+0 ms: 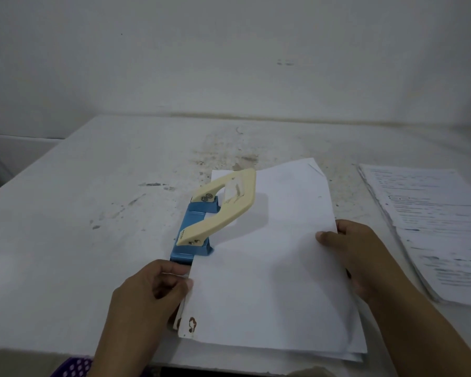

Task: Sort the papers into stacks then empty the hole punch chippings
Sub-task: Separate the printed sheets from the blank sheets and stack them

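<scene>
Both hands, left (150, 292) and right (359, 254), pinch the sheets (269, 268); I should square edges, clear of the punch (201, 227) at ten o'clock.

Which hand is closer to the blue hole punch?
Left. The left hand grips the blank papers' left edge, just below the hole punch and nearly touching its blue base. The right hand holds the right edge, across the sheet from it.
</scene>
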Motion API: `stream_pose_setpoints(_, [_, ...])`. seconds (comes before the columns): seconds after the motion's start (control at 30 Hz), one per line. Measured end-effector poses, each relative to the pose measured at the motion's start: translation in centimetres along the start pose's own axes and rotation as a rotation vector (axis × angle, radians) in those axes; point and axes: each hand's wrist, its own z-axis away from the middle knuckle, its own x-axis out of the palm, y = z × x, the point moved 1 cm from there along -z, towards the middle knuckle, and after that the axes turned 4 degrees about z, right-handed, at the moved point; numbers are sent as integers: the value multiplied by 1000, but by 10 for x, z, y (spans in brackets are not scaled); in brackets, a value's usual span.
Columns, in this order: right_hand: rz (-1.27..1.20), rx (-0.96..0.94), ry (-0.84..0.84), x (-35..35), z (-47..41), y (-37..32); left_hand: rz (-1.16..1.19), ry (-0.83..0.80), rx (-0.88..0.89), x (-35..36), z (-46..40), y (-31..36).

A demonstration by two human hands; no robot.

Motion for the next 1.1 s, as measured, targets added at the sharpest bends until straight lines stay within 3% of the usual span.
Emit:
stream_pose_setpoints(0.3, [-20, 21, -6, 0, -3, 3, -89, 52, 57, -6, 2, 14])
stream_pose_setpoints(0.43, [19, 13, -12, 0, -4, 3, -242, 246, 333, -22, -9, 53])
stream_pose_setpoints(0.5, [24, 11, -9, 0, -4, 3, -201, 264, 463, -22, -23, 81])
stream_pose_setpoints(0.63, [31, 10, -13, 0, -3, 2, -56, 102, 606, 4, -60, 132])
stream_pose_setpoints(0.83, [25, 29, -20, 1, -2, 4, 188, -234, 503, 66, -94, 167])
stream_pose_setpoints(1.1, [-5, 50, -26, 0, -7, 9, 15, -286, 534, 92, -101, 156])
